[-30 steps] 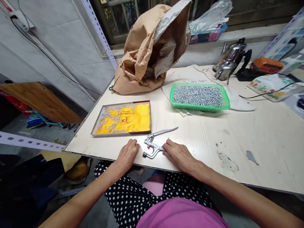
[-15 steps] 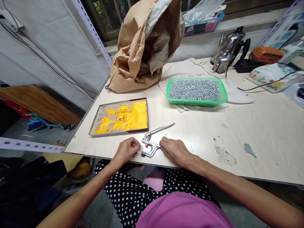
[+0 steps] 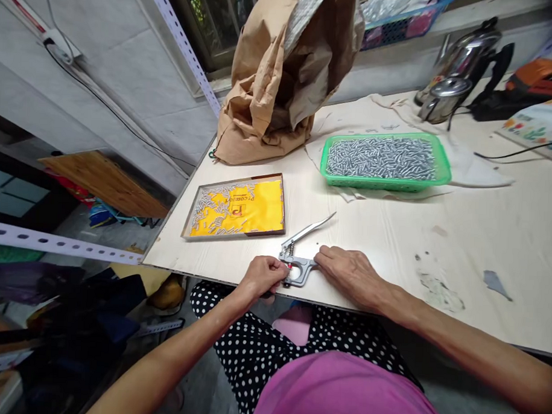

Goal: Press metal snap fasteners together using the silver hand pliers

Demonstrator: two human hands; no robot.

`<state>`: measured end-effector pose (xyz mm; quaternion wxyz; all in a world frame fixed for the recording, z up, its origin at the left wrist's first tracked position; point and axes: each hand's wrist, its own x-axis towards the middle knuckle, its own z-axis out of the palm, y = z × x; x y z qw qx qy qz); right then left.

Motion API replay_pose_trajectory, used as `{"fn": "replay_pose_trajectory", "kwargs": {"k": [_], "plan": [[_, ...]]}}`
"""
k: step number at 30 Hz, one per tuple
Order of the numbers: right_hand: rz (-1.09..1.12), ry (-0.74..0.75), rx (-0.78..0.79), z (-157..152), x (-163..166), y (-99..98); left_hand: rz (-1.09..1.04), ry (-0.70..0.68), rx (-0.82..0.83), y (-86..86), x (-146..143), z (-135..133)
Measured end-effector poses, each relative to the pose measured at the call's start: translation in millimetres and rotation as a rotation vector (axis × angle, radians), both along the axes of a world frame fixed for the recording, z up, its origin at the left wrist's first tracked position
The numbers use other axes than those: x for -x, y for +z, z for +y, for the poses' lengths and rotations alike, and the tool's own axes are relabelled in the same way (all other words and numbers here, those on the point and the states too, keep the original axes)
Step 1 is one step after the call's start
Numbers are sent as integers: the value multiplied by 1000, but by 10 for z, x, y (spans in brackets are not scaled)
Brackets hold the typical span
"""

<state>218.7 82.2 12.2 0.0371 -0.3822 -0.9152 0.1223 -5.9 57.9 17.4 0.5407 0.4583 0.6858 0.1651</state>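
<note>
Your left hand [image 3: 262, 276] sits at the near edge of the table [image 3: 484, 220], fingers curled in a loose fist, fingertips pinched together right at the head of the pliers [image 3: 296, 265]. Whether a small part is held in that pinch cannot be told; the fingers hide it. Your right hand [image 3: 350, 273] lies flat, palm down, fingers pressing on the lower handle of the pliers, not wrapped around it.

The pliers lie on the table between your two hands, close to the near edge. Jaw end points toward your left hand, with a small red spot at the head. The upper handle stands open, angled up and away to the right.

Beyond the pliers, to the left: a shallow tray [image 3: 240, 207] with a yellow sheet inside and small metal pieces scattered over its left part. Farther back, to the right: a green basket [image 3: 386, 164] full of small metal pieces, resting on a white cloth. A crumpled brown paper sack [image 3: 284, 80] stands behind the tray. A metal kettle [image 3: 457, 74] stands at the far right.
</note>
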Motion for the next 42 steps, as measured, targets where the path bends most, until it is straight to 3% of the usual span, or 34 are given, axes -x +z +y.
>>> {"fn": "replay_pose_trajectory", "kwargs": {"k": [8, 14, 20, 30, 42], "plan": [[-2, 14, -6, 75, 18, -71, 88, -89, 160, 56, -24, 125], [-32, 7, 44, 72, 31, -8, 132, -131, 275, 117, -69, 169], [45, 13, 27, 135, -52, 71, 123, -116, 297, 142, -76, 138], [-23, 107, 16, 525, -47, -73, 181, -99, 326, 205, -125, 86], [-32, 101, -14, 481, 49, 18, 165, -92, 349, 235, -129, 113]]}}
